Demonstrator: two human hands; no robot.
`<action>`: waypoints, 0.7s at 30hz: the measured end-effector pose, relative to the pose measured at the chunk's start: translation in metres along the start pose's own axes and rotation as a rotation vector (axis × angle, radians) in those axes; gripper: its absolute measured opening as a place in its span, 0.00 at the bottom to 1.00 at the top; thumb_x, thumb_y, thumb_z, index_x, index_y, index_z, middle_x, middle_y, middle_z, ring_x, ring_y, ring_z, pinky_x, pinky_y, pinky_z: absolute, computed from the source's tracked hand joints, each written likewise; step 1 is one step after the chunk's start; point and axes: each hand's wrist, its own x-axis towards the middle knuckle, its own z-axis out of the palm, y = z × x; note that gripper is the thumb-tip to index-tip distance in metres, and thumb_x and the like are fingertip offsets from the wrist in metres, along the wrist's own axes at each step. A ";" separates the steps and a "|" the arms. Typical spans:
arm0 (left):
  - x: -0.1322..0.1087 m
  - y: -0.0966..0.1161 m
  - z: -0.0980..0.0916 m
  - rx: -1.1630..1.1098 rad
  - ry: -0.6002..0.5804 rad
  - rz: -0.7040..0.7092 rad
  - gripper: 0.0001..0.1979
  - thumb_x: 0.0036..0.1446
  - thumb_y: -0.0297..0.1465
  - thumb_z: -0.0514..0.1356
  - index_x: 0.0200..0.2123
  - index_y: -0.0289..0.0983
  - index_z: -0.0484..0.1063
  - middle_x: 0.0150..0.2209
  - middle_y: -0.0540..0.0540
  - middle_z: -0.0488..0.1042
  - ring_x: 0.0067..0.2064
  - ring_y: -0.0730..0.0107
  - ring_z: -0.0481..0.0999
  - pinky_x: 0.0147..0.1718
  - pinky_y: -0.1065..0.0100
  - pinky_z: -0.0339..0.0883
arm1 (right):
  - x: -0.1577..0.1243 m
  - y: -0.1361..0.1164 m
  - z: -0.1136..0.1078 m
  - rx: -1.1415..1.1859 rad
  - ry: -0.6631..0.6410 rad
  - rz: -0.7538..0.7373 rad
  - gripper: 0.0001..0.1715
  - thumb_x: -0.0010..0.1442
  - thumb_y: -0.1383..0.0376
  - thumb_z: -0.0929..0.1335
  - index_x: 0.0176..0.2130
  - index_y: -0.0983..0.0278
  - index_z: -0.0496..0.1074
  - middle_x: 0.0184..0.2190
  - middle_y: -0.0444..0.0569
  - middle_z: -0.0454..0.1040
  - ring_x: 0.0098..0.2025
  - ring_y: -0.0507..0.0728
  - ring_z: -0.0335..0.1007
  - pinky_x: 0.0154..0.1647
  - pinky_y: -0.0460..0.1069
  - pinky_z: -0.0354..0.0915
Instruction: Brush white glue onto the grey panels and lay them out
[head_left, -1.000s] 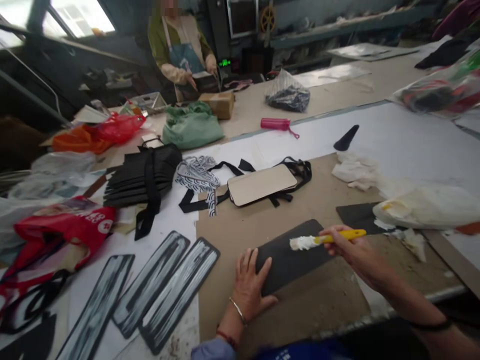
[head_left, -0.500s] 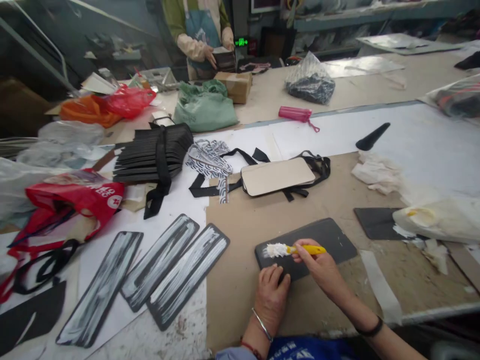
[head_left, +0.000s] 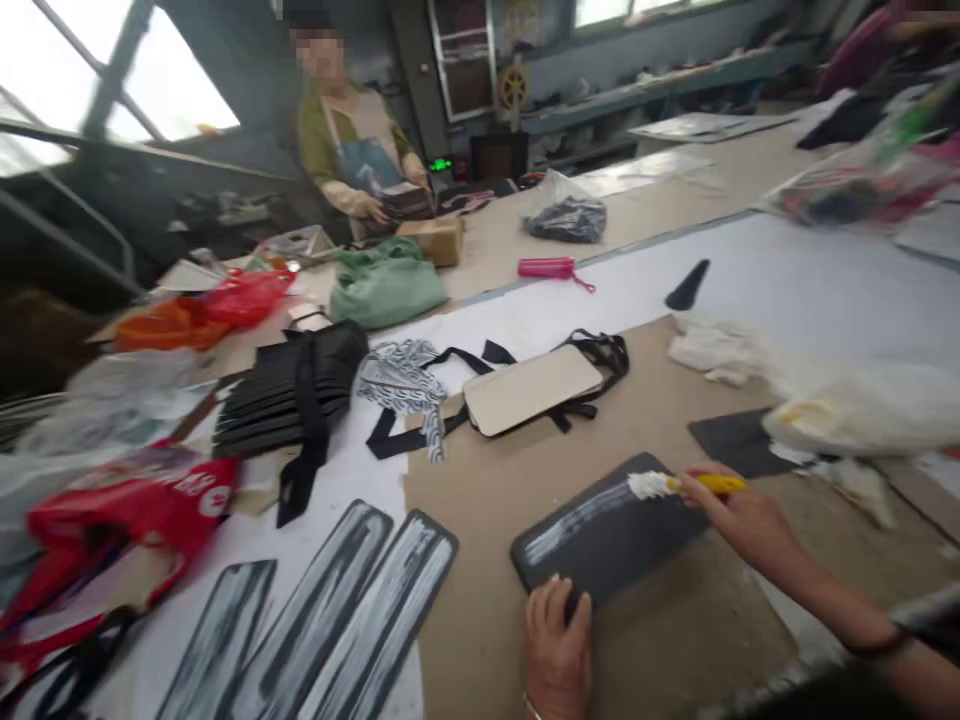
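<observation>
A dark panel with rounded corners [head_left: 600,555] lies on the brown sheet in front of me. My right hand [head_left: 739,515] grips the yellow handle of a brush [head_left: 712,483]. Thick white paste clings to the brush's bristles [head_left: 649,485], which touch the panel near its far edge. Behind them runs a white streak [head_left: 577,520] along that edge. The fingertips of my left hand [head_left: 559,640] rest on the panel's near left edge, fingers slightly spread. Left of it, several dark strips smeared with white [head_left: 382,620] lie side by side.
A beige-topped piece with black straps [head_left: 532,390] lies beyond the panel. On the right, a paste-smeared plastic bag [head_left: 840,410] partly covers another dark panel [head_left: 727,443]. Stacked black pieces [head_left: 285,390] and a red bag [head_left: 135,530] are at left. A person [head_left: 367,150] stands across the table.
My right hand has drawn the brush rightward along the panel, leaving a white streak. My left hand stays at the near left edge. The camera view has tilted upward.
</observation>
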 end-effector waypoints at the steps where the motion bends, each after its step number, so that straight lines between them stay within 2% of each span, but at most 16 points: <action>1: 0.005 -0.002 -0.008 -0.013 -0.041 0.036 0.15 0.53 0.22 0.53 0.41 0.42 0.73 0.40 0.42 0.75 0.46 0.62 0.72 0.41 0.59 0.70 | 0.000 -0.002 -0.005 -0.030 0.020 0.000 0.20 0.49 0.48 0.62 0.33 0.60 0.69 0.33 0.52 0.75 0.30 0.62 0.73 0.33 0.56 0.68; 4: 0.007 -0.007 -0.016 -0.027 -0.101 0.112 0.16 0.54 0.21 0.52 0.42 0.41 0.72 0.42 0.41 0.74 0.48 0.62 0.70 0.42 0.59 0.69 | 0.001 -0.006 -0.018 -0.132 0.084 -0.130 0.18 0.54 0.51 0.61 0.34 0.62 0.69 0.35 0.52 0.73 0.34 0.60 0.72 0.40 0.56 0.68; 7: 0.000 -0.011 -0.011 -0.017 -0.083 0.160 0.16 0.54 0.21 0.52 0.42 0.41 0.72 0.42 0.42 0.73 0.48 0.62 0.70 0.42 0.61 0.68 | -0.002 -0.007 -0.019 -0.203 0.114 -0.379 0.13 0.60 0.58 0.60 0.36 0.62 0.69 0.35 0.52 0.72 0.39 0.59 0.70 0.43 0.54 0.67; 10: -0.003 -0.018 -0.005 -0.005 -0.031 0.194 0.16 0.55 0.22 0.51 0.41 0.41 0.73 0.42 0.43 0.73 0.47 0.63 0.70 0.41 0.62 0.68 | -0.013 -0.005 -0.001 -0.276 0.054 -0.602 0.11 0.62 0.67 0.59 0.41 0.63 0.69 0.37 0.53 0.72 0.41 0.58 0.69 0.44 0.53 0.67; 12: -0.003 -0.024 -0.004 0.008 -0.055 0.251 0.16 0.55 0.22 0.52 0.43 0.41 0.73 0.42 0.43 0.73 0.47 0.63 0.70 0.40 0.63 0.68 | -0.029 -0.007 0.019 -0.344 -0.013 -0.685 0.13 0.61 0.72 0.59 0.41 0.64 0.69 0.38 0.53 0.72 0.42 0.58 0.68 0.43 0.53 0.67; 15: -0.005 -0.030 -0.002 0.033 -0.087 0.322 0.17 0.53 0.21 0.54 0.44 0.41 0.73 0.43 0.42 0.73 0.47 0.63 0.71 0.40 0.64 0.69 | -0.065 -0.024 0.046 -0.352 -0.141 -0.757 0.13 0.59 0.75 0.60 0.39 0.65 0.70 0.36 0.53 0.73 0.40 0.58 0.68 0.40 0.52 0.68; 17: -0.008 -0.031 0.002 0.037 -0.053 0.306 0.16 0.51 0.21 0.56 0.42 0.41 0.73 0.42 0.42 0.74 0.46 0.62 0.72 0.39 0.63 0.70 | -0.087 -0.041 0.055 -0.237 -0.265 -0.770 0.12 0.59 0.75 0.61 0.39 0.65 0.70 0.37 0.52 0.73 0.40 0.57 0.67 0.40 0.50 0.68; 19: -0.011 -0.032 0.008 0.044 -0.004 0.301 0.16 0.49 0.19 0.57 0.39 0.42 0.74 0.40 0.42 0.74 0.43 0.61 0.73 0.37 0.63 0.71 | -0.098 -0.056 0.051 -0.054 -0.358 -0.729 0.11 0.60 0.74 0.61 0.41 0.65 0.69 0.38 0.51 0.73 0.42 0.55 0.67 0.43 0.48 0.67; 21: -0.014 -0.035 0.015 0.061 0.052 0.321 0.16 0.47 0.18 0.59 0.36 0.43 0.75 0.37 0.43 0.75 0.40 0.62 0.75 0.34 0.64 0.71 | -0.094 -0.061 0.036 0.097 -0.341 -0.633 0.11 0.61 0.71 0.61 0.43 0.64 0.69 0.39 0.50 0.72 0.43 0.53 0.67 0.45 0.47 0.66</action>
